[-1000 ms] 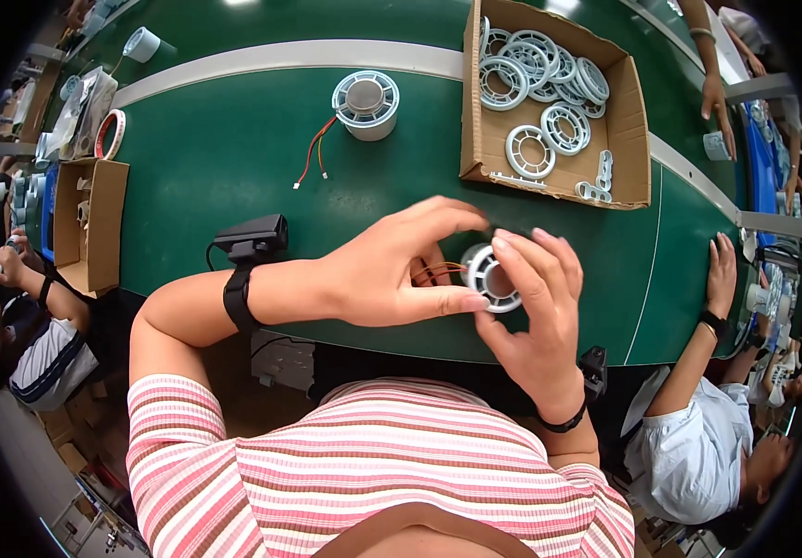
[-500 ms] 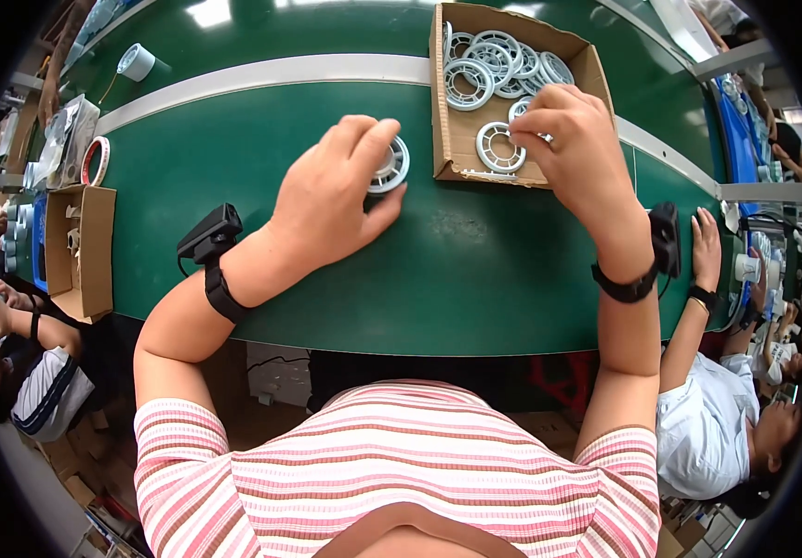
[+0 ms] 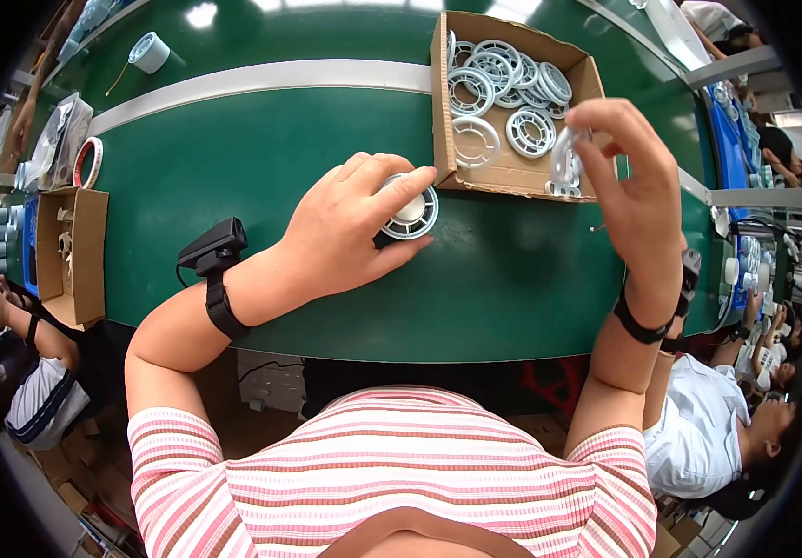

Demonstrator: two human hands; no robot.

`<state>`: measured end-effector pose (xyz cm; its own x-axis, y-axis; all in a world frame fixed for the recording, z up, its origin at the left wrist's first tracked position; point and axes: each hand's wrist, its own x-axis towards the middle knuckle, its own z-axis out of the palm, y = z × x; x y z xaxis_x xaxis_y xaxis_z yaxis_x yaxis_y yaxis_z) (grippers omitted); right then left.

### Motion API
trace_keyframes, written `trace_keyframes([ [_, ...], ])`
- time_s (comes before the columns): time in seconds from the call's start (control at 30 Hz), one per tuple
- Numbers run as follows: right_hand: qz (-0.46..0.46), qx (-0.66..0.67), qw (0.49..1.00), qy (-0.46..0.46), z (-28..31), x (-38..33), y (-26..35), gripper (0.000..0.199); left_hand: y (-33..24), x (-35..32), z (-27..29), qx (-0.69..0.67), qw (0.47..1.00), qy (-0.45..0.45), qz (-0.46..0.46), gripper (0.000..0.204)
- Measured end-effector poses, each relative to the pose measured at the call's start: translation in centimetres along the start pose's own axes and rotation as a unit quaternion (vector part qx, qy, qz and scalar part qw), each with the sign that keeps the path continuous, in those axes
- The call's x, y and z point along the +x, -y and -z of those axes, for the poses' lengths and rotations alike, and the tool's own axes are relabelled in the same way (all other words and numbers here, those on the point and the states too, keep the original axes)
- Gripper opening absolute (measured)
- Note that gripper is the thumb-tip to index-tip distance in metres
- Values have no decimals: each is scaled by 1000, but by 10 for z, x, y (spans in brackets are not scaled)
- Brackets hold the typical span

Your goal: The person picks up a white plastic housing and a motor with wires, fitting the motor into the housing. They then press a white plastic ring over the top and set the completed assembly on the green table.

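My left hand (image 3: 350, 219) is closed around a pale round spoked part (image 3: 427, 212) with a white centre, just above the green table. Its thumb lies along the near edge and a finger reaches across the top. At the box's right side, my right hand (image 3: 641, 172) pinches a light-blue plastic ring (image 3: 563, 160), tilted on edge and slightly blurred, between thumb and forefinger. The cardboard box (image 3: 512, 181) holds several similar spoked rings, mostly heaped at its far end. One ring (image 3: 530, 132) lies apart from the heap, and a blurred ring (image 3: 475, 141) is by the left wall.
A second cardboard box (image 3: 85, 260) stands at the table's left edge, with a tape roll (image 3: 90, 163) beyond it. A pale cylindrical part (image 3: 149, 53) sits past the white strip (image 3: 261, 84). Another person (image 3: 698, 428) sits close on my right, and one more works at far left.
My right hand has moved right, toward the box's right wall, with a ring at its fingertips. My left hand and its round part have come nearer and slightly right. Rings in the box have shifted.
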<state>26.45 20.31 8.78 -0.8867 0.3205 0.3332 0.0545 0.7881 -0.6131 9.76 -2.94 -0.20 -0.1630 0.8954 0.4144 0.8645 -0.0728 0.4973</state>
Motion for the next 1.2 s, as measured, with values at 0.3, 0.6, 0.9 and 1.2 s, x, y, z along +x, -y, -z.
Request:
trace_keyframes([
  [0.3,88,-19,983,159,-54,-79,-9,24,-18,-11,-7,-132,982,36,127,70],
  [0.6,-100,-36,994,6,-82,-122,6,55,-29,-8,-4,-466,798,156,348,63],
  [0.9,-80,228,969,-51,-89,-108,33,80,-34,-20,-20,-565,751,144,309,63],
  [1.2,-55,169,984,23,-93,-97,41,78,-33,-14,-15,-537,757,193,318,70],
])
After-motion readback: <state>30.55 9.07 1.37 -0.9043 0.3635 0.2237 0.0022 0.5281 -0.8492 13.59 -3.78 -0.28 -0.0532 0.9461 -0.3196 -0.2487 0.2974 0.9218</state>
